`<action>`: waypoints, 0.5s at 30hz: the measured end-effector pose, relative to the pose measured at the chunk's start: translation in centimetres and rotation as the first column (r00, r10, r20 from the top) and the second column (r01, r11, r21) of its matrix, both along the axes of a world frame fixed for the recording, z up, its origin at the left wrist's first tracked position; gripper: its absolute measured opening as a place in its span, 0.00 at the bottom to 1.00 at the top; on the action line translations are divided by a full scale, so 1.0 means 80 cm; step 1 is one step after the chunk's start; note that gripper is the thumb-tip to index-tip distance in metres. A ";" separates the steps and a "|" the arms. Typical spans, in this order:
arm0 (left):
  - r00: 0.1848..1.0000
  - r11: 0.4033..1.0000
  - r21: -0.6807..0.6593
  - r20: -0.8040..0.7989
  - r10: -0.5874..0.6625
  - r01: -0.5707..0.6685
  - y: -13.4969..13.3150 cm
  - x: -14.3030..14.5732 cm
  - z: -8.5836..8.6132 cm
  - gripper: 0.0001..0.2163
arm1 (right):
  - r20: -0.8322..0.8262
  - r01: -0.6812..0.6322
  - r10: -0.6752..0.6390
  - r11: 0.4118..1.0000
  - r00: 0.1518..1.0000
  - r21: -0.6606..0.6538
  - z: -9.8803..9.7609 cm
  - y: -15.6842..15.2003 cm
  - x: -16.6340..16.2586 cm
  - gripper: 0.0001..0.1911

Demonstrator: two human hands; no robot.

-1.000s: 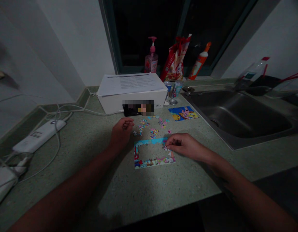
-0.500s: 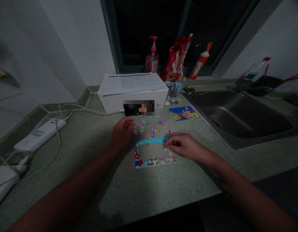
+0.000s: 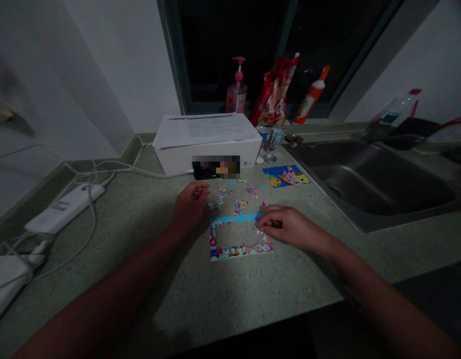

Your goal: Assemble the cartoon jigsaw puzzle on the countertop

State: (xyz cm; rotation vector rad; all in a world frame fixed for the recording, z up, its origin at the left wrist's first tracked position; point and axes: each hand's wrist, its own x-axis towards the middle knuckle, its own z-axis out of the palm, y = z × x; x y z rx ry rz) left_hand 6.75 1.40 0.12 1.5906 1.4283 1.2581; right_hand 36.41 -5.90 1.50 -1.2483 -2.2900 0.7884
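A rectangular jigsaw puzzle border (image 3: pixel 240 251) lies flat on the counter, its middle showing bare countertop. At its upper right corner, my right hand (image 3: pixel 284 224) pinches a small jigsaw piece (image 3: pixel 257 219), which the fingertips mostly cover. My left hand (image 3: pixel 191 203) rests on the counter left of the loose pieces, its fingers curled in. Whatever those fingers may hold is hidden. Several loose jigsaw pieces (image 3: pixel 240 203) are scattered in small clusters just beyond the border. Further right lies a blue picture card (image 3: pixel 286 176) with cartoon figures.
A phone (image 3: pixel 206 170) leans against a white box (image 3: pixel 174 158) topped with printed paper. Cans (image 3: pixel 275 139) stand beside the box, near a steel sink (image 3: pixel 365 219) on the right. White power strips (image 3: pixel 64 209) and cables lie at left. A pump bottle (image 3: pixel 236 94) stands by the window.
My right hand stays at the border's upper right corner, its fingertips barely shifted. My left hand keeps its place. The whole view has slid very slightly.
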 end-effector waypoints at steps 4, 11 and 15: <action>1.000 1.000 0.001 -0.009 -0.001 0.001 0.001 0.000 -0.001 0.05 | 0.024 0.009 -0.009 1.000 1.000 -0.027 0.001 -0.001 0.000 0.07; 0.999 1.000 0.000 -0.032 0.009 -0.009 0.001 -0.001 -0.002 0.06 | 0.031 -0.002 0.003 1.000 1.000 -0.022 -0.001 -0.001 0.000 0.06; 0.998 1.000 0.006 -0.053 0.019 -0.019 0.002 -0.002 -0.003 0.06 | 0.045 -0.003 0.003 1.000 0.999 0.001 0.000 -0.002 -0.001 0.07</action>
